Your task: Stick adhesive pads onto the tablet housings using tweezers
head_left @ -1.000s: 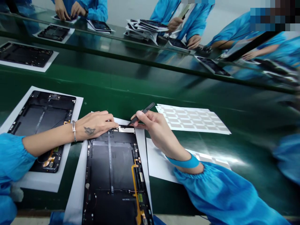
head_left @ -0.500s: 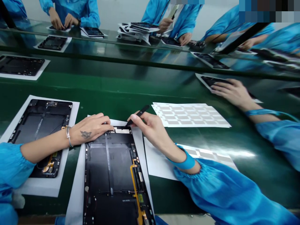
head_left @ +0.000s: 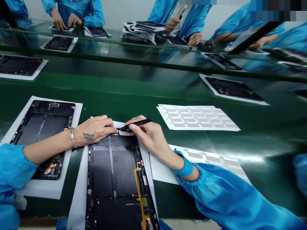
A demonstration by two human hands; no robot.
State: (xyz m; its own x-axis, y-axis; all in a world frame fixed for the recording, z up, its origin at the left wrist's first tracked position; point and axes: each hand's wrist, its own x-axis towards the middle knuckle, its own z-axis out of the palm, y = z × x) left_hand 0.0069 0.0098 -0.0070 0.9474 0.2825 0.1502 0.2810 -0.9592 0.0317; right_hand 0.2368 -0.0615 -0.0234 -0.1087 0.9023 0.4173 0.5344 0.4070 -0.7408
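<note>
An opened tablet's black back chassis [head_left: 115,179] lies on a white sheet [head_left: 78,191], with an orange flex cable along its lower part. My left hand [head_left: 94,129] rests with its fingertips at the chassis's top edge, and its thumb is hidden. My right hand [head_left: 146,135] is shut on black tweezers [head_left: 136,124]. Their tip sits close to the left fingertips, by a pale strip [head_left: 126,133] at that edge. Whatever lies under the tip is hidden.
A second open tablet [head_left: 44,127] on white paper lies under my left forearm. Sheets of pale pads [head_left: 196,117] lie to the right on the green conveyor belt [head_left: 192,92]. A third tablet [head_left: 231,88] lies beyond them. Co-workers in blue sleeves [head_left: 189,19] work behind a glass panel [head_left: 120,48].
The tweezers have swung from pointing up-right to lying nearly flat, tip at the chassis edge. A co-worker's hand put a tablet on the belt at right and withdrew.
</note>
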